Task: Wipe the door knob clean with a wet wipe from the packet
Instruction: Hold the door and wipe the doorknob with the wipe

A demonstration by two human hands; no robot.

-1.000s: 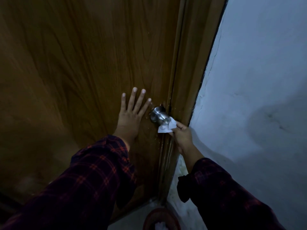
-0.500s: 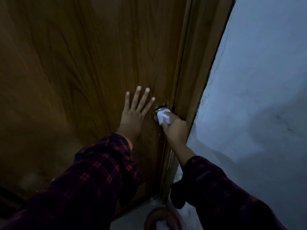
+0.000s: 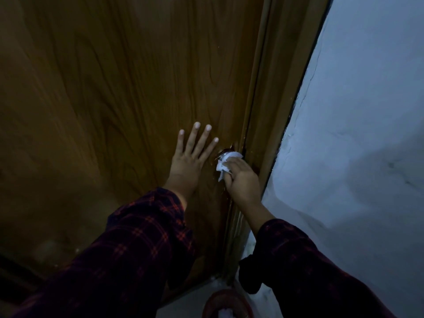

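Right hand (image 3: pixel 243 180) clenched on wet wipe (image 3: pixel 223 166) covering door knob (image 3: pixel 222 156) beside door (image 3: pixel 114 99) edge; left hand (image 3: pixel 187 161) released, flat on door, fingers spread.

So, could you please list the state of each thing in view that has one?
Door: closed against its frame, as far as can be seen.
Knob: almost wholly covered by the wipe; a sliver of metal shows.
Wipe: crumpled, pressed onto the knob.
Right hand: closed around the wipe on the knob.
Left hand: open, flat on the door, fingers spread.
Bin: on the floor, open, something white inside.
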